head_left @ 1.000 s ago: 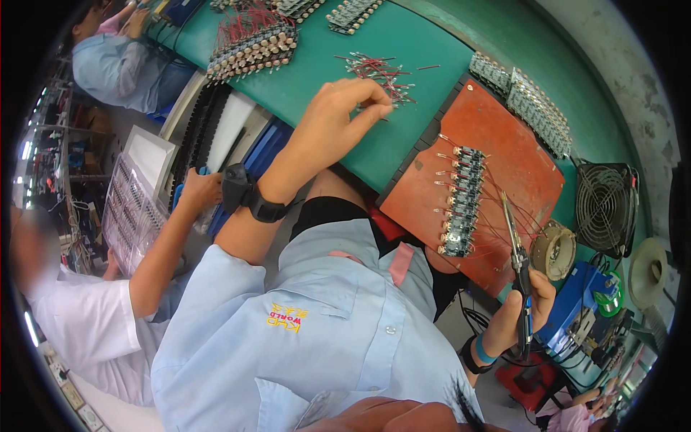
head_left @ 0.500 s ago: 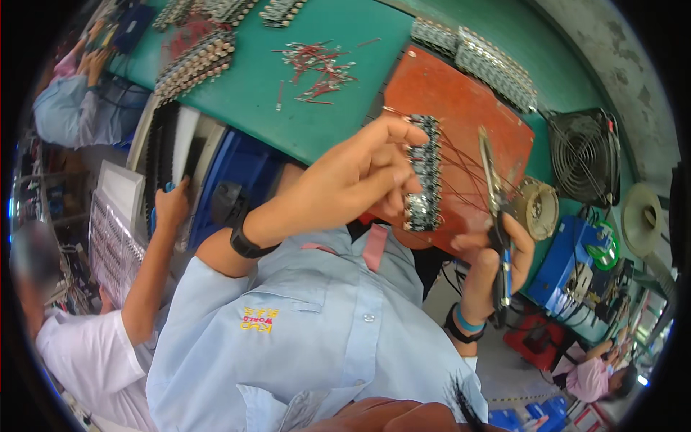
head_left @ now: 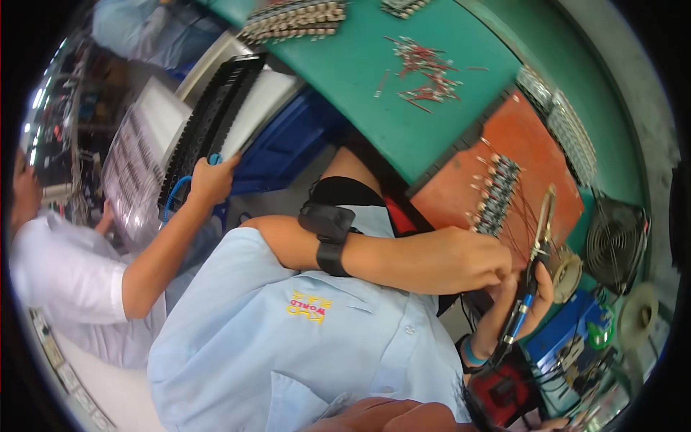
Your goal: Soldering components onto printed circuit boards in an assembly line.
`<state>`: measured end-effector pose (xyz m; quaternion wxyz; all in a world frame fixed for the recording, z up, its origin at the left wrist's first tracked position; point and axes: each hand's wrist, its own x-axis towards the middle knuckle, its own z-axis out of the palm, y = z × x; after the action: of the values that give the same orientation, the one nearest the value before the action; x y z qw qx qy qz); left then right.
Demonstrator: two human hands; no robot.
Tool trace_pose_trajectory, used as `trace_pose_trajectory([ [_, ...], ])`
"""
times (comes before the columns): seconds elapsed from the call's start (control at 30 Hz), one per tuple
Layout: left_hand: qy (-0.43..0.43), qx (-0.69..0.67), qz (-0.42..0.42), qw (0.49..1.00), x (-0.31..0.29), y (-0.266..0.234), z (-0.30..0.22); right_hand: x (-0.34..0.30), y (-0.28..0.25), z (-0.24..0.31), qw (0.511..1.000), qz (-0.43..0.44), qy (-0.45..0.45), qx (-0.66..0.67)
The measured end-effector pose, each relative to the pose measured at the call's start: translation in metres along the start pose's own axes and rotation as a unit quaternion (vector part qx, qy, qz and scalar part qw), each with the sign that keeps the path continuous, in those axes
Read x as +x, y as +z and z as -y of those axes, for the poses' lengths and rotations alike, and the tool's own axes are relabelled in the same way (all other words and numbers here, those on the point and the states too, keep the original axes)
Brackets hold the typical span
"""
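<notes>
Right hand [head_left: 502, 308] grips a slim black-and-blue soldering iron [head_left: 527, 299].
Left hand [head_left: 469, 257] curled, fingertips obscured; can't say whether holding anything.

- I see a green bench top [head_left: 381, 137], an orange board [head_left: 443, 201] lying on it.
- On that board, at its middle, sits a row of small circuit modules [head_left: 498, 194].
- From the board, at eleven o'clock: loose red wires [head_left: 425, 68], scattered.
- At ten, farther off: stacked modules [head_left: 299, 20].
- At two: silvery module strips [head_left: 572, 133].
- At four: a black fan [head_left: 613, 241].
</notes>
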<state>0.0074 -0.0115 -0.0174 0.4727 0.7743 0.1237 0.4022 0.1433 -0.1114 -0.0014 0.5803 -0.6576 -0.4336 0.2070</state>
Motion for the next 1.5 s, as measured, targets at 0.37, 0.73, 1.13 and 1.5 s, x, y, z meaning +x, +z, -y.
trace_pose_trajectory([
  [0.37, 0.069, 0.147, 0.007, 0.987, -0.006, -0.007, 0.005, 0.002, 0.000, -0.006, 0.997, -0.018, -0.038, -0.070],
  [0.73, -0.022, 0.038, 0.019, 0.999, 0.015, -0.023, 0.026, 0.019, 0.007, -0.013, 0.995, 0.016, -0.032, 0.095],
  [1.13, -0.048, 0.070, 0.051, 0.995, 0.018, -0.028, 0.021, 0.018, -0.002, -0.016, 0.995, 0.033, -0.021, 0.094],
  [1.5, -0.064, 0.287, 0.098, 0.951, 0.028, -0.048, 0.024, 0.000, -0.050, -0.011, 0.996, 0.034, -0.087, -0.003],
])
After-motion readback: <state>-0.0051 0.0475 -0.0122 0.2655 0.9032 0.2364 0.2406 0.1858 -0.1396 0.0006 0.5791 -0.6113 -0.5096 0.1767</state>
